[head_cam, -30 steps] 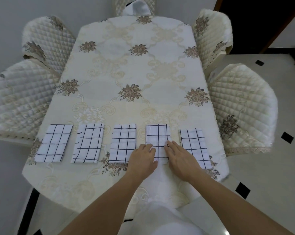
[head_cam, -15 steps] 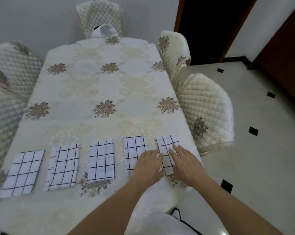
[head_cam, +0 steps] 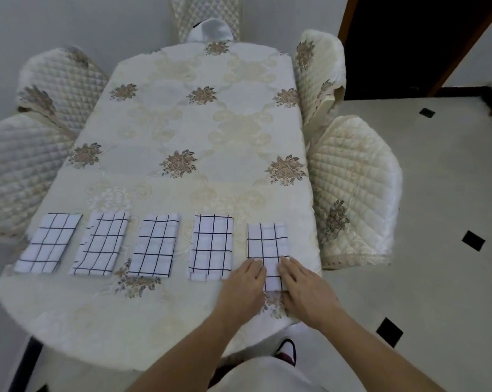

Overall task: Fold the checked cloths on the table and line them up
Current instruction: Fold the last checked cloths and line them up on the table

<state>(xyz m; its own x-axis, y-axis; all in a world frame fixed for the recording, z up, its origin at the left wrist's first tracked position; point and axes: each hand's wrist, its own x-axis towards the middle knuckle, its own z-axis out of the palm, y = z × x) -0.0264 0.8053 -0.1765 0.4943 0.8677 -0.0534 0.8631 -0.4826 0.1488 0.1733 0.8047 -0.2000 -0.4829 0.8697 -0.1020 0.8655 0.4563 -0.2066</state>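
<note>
Checked cloths (head_cam: 154, 244), white fabric with thin black lines, lie folded, five in a row along the near edge of the cream flower-patterned desk (head_cam: 182, 131); the left hand (head_cam: 243, 284) and right hand (head_cam: 307, 284) press flat on the last cloth (head_cam: 267, 241) at the desk's right end, fingers straight and together, clamped on nothing (folding looks done; only squaring this one seems left).

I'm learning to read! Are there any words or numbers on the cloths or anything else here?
There are none to read.
The cloths show only dark grid lines.
The tablecloth and chair covers show only flowers and quilting.
</note>
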